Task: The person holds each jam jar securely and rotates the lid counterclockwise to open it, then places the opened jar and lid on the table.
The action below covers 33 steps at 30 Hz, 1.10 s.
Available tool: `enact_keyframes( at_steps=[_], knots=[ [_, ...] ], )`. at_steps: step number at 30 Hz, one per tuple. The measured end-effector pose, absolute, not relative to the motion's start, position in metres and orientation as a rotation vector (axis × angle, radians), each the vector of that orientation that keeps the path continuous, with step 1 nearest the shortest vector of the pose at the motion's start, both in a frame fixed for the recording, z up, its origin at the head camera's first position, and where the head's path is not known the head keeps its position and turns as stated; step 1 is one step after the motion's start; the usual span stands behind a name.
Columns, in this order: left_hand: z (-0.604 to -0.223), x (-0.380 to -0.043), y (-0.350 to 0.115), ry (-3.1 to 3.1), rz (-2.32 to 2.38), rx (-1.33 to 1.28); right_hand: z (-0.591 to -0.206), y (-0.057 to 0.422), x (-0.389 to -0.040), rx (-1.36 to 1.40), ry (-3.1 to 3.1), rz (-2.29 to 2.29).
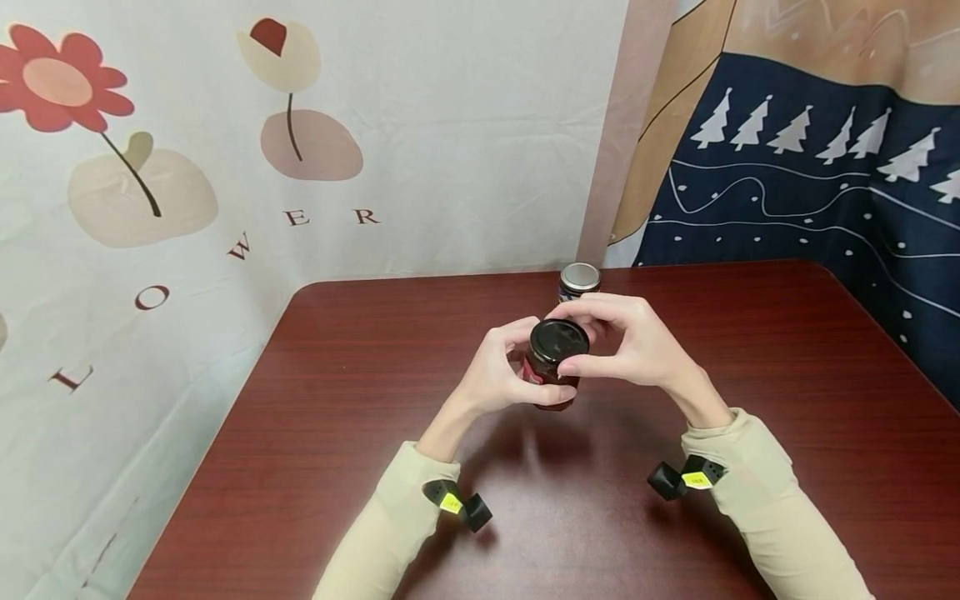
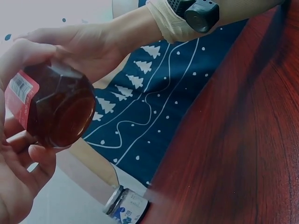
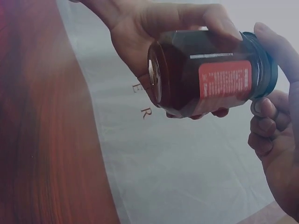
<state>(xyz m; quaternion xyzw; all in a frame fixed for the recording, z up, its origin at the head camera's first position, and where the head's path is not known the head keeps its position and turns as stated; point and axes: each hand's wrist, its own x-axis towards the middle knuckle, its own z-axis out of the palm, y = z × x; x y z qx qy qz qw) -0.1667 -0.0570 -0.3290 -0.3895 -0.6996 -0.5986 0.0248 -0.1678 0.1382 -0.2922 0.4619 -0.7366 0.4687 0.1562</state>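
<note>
A glass jar (image 1: 552,395) of dark reddish-brown contents is held over the table, its black lid (image 1: 559,340) facing up. My left hand (image 1: 487,377) grips the jar's body, thumb across the near side and fingers round the back. With thumb and fingers at opposite sides of the rim, my right hand (image 1: 637,343) holds the lid. A red label (image 3: 225,80) with small white print shows on the glass in the right wrist view. From the left wrist camera, the jar's faceted side and round base (image 2: 74,119) are visible.
A second jar (image 1: 580,279) with a silver lid stands near the table's back edge, behind the hands; its pale label (image 2: 133,207) shows in the left wrist view. Printed cloths (image 1: 465,150) hang behind the dark red-brown table (image 1: 360,400).
</note>
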Motion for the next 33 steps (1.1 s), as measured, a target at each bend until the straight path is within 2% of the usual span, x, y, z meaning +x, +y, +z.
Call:
enact_keyframes(
  at_steps=[10, 17, 33],
  knots=[
    [-0.3299, -0.1683, -0.0595, -2.121, -1.966, -1.377, -0.2917, 0.1397, -0.1668, 1.403, -2.105, 1.377],
    [-0.3309, -0.1684, -0.06, -2.101, -2.022, -1.398, -0.2922, 0.1393, -0.1678, 1.451, -2.081, 1.394],
    [-0.3286, -0.1666, -0.055, -2.143, -1.811, -1.067, -0.2929, 0.1356, -0.1686, 1.298, -2.04, 1.274]
  ],
)
